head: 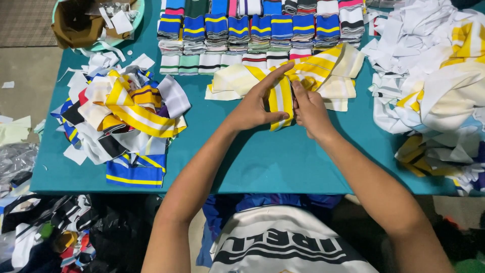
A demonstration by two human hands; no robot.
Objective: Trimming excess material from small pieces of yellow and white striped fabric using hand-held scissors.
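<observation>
At frame centre, the left hand [254,107] and right hand [309,112] both pinch a yellow striped strip [281,101], its long axis running top-to-bottom between them.

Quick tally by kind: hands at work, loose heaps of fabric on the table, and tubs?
Hands: 2, the left hand and right hand, both gripping a yellow striped collar piece
Loose fabric heaps: 2, the left heap and right heap
Tubs: 1, a green tub
Total: 5
</observation>
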